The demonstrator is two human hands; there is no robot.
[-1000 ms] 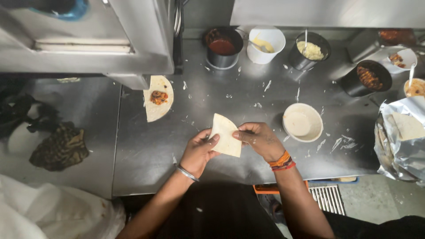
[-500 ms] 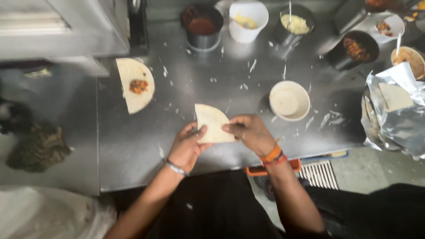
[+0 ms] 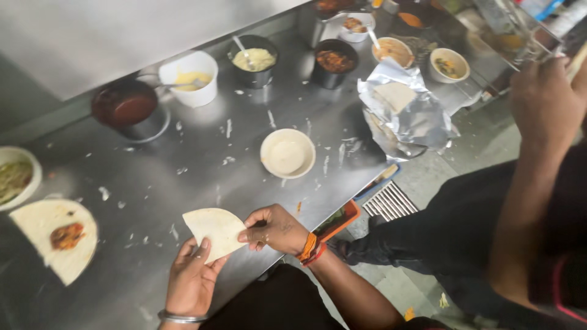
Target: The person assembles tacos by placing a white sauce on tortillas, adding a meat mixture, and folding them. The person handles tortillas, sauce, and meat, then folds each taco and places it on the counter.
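1. Left hand [image 3: 191, 282] and right hand [image 3: 273, 228] hold a folded tortilla [image 3: 215, 230], fingers clamped on its edges.
2. The tortilla hangs above the counter's [image 3: 183, 177] front edge, near a white bowl [image 3: 287, 153].

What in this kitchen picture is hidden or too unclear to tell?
- Folded tortilla, head view: any filling is hidden inside the fold; the left hand and right hand cover its lower edge.
- Green-filled bowl: cut off by the left edge.
- Far bowls: contents too small and blurred to name.
- Another person's hand: what it grips is cut off at the right edge.
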